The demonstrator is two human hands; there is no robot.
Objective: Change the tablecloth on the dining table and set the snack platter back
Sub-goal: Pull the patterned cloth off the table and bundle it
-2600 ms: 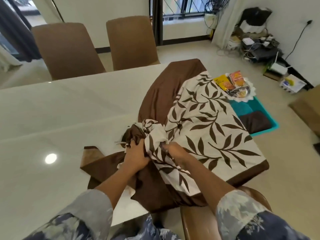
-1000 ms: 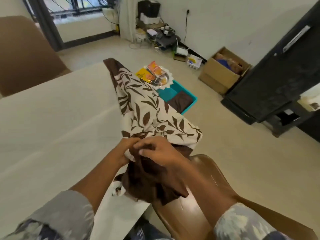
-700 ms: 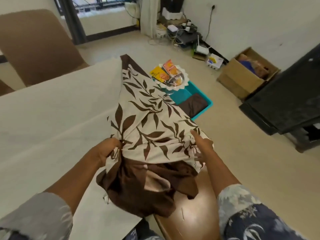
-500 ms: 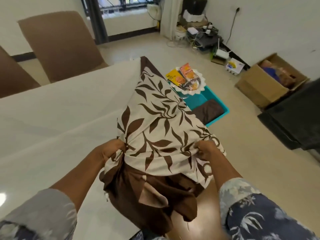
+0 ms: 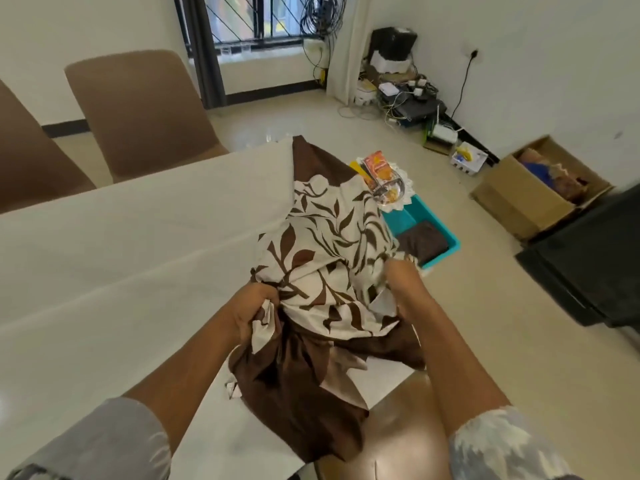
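The left hand (image 5: pixel 254 308) is clutching a bunched fold of the leaf-print tablecloth (image 5: pixel 329 244) in curled fingers. The right hand (image 5: pixel 401 282) is gripping the opposite edge, with the cloth sagging between and below them and trailing ahead over the corner of the surface (image 5: pixel 121 254). Beyond the right hand, the snack platter (image 5: pixel 388 188) is sitting on a teal bin (image 5: pixel 438 233) on the floor.

If the far end slides off that corner, it is likely heading straight onto the platter and scattering its packets (image 5: pixel 379 166). The drooping brown folds could also be catching on the chair (image 5: pixel 398 445) below the hands. The packets are showing print, but it is too small to read.
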